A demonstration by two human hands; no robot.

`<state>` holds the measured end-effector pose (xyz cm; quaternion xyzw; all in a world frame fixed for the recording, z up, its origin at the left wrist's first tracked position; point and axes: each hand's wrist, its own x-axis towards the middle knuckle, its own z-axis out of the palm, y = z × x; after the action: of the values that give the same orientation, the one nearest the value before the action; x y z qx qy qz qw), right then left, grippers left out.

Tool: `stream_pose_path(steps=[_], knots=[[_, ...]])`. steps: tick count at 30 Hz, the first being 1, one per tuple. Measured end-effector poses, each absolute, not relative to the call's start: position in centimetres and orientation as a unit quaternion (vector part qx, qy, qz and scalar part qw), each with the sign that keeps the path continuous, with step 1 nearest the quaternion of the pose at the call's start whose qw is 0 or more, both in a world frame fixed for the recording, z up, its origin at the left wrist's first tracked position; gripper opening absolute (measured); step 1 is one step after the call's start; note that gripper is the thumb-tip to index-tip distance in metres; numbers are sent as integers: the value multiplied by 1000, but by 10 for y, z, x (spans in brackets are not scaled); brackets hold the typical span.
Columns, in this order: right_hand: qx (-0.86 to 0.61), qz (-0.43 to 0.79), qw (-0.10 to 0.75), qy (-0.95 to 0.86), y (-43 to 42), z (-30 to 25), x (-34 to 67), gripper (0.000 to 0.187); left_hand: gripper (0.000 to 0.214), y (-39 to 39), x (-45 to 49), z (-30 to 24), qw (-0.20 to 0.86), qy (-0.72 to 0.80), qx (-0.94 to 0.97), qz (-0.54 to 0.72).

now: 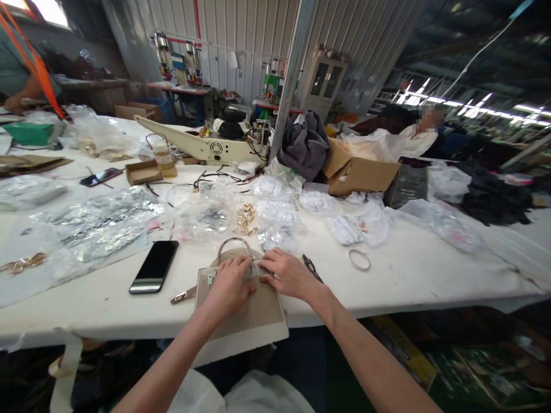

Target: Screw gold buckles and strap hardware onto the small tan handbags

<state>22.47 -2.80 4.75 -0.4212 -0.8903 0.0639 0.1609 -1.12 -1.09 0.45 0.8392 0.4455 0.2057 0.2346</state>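
Observation:
A beige handbag (262,312) lies at the table's front edge, its lower part overhanging. Its curved handle (233,240) points away from me. My left hand (232,287) is closed over the top edge, fingers reaching forward and thumb bent against the front panel. Close beside it, my right hand (284,274) pinches the same edge; what lies under the fingertips is hidden. A small metal plate (210,280) shows at the bag's upper left. From the left side sticks out a brown strap (184,296) with a metal end. Dark-handled pliers (310,267) lie right of the bag.
A black phone (154,267) lies left, a ring-shaped band (359,260) right. Behind are gold-coloured hardware pieces (245,218), plastic bags (103,221), a cream machine (210,146), a metal post (293,80) and a cardboard box (361,173). Another person (424,132) is at the back right.

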Motion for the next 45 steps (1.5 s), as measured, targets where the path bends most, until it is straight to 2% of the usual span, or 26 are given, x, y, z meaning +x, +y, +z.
stream_pose_path(steps=[3, 8, 19, 28, 31, 35, 37, 39, 41, 45], knots=[[-404, 50, 153, -900, -24, 41, 225, 9, 67, -8, -12, -1, 252, 440, 830, 233], [-406, 65, 180, -894, -26, 26, 228, 15, 66, -5, -18, -1, 280, 427, 820, 258], [-414, 51, 173, -892, -27, 17, 224, 10, 61, -9, -14, 9, 279, 437, 819, 244], [-411, 50, 191, -890, -26, 15, 224, 11, 61, -7, -17, -4, 256, 424, 829, 260], [-419, 100, 233, -872, -29, 22, 225, 17, 61, -8, -17, -3, 262, 424, 827, 260], [-472, 216, 376, -768, -35, 27, 223, 26, 61, -8, -17, 0, 271, 427, 824, 256], [-509, 280, 411, -703, -37, 27, 220, 29, 63, -8, -17, 1, 272, 427, 823, 257], [-536, 331, 412, -658, -37, 25, 218, 30, 64, -8, -17, 1, 273, 427, 823, 257], [-548, 362, 394, -643, -36, 23, 215, 22, 64, -8, -17, 0, 274, 429, 821, 257], [-550, 361, 364, -660, -32, 19, 213, 17, 65, -9, -18, -5, 270, 432, 820, 263]])
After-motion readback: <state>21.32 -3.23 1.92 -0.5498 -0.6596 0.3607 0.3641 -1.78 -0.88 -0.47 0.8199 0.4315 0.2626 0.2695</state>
